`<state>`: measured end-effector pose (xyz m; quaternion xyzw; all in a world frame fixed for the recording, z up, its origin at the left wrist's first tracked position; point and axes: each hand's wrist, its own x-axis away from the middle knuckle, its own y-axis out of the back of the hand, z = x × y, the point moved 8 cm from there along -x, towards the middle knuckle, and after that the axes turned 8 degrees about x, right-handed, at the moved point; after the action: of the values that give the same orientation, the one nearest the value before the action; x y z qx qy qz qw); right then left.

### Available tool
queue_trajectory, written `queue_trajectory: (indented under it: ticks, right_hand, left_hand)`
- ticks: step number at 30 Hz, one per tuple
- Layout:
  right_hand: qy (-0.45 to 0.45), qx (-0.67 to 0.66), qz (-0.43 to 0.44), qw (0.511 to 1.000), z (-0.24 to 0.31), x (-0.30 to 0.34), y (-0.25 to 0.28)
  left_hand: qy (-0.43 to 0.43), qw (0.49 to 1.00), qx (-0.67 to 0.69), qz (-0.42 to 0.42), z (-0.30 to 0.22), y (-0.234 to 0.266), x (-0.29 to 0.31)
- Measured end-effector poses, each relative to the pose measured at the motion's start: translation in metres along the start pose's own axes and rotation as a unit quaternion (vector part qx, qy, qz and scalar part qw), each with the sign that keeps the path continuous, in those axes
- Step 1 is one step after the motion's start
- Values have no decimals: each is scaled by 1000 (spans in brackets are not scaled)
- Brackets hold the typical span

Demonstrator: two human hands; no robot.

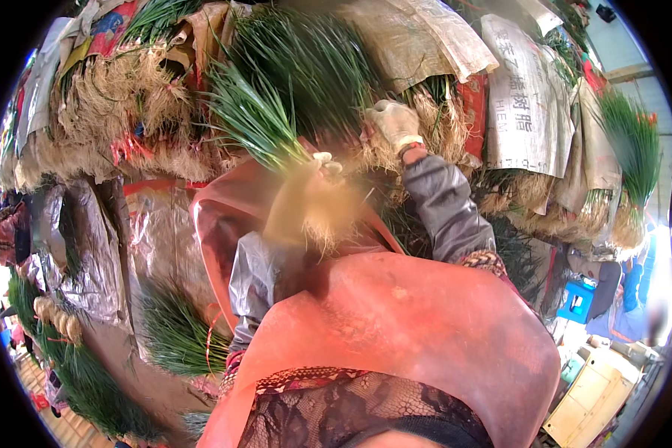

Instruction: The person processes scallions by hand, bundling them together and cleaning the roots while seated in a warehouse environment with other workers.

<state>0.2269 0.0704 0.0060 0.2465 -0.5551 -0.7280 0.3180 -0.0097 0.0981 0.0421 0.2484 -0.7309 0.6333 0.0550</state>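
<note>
My left hand (pixel 327 166), in a pale glove, is closed around a bunch of scallions (pixel 265 123). Their green leaves point up and to the left, and their stringy roots hang down over my orange apron (pixel 396 299). To the right, my gloved right hand (pixel 394 123) rests with fingers curled at the root side of a large pile of scallions (pixel 299 52). Its fingertips are hidden, so what they grip cannot be made out. A blurred smudge in the picture covers part of my left hand and the held roots.
Root-heavy bundles (pixel 127 89) lie at the far left, partly under sacks. A tan sack (pixel 418 37) and a white printed sack (pixel 526 97) cover more scallions at the right. Other bunches (pixel 179 328) lie at the lower left. A blue container (pixel 576 299) stands right.
</note>
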Motion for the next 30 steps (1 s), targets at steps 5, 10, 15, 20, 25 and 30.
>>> queue_trajectory:
  ticks: [5, 10, 15, 20, 25, 30]
  right_hand:
    - [-42, -598, 140, 788, 53, 40, -10]
    - [7, -309, 5, 951, 51, 66, 4]
    - [14, -107, 6, 994, 68, 33, -2]
    - [-32, -83, 95, 992, 74, 29, 0]
    - [14, 46, 62, 997, 66, 28, -17]
    - [85, 80, 37, 993, 84, -3, -75]
  left_hand:
    - [3, 987, 2, -158, -5, -4, 11]
    - [49, 996, 11, -76, 17, 19, -18]
    - [48, 996, 28, -71, 18, 38, -22]
    - [10, 997, -30, -76, 2, 31, 0]
    - [-22, 989, -134, -50, -17, 21, 5]
    - [-81, 963, -220, -130, -50, 36, -11]
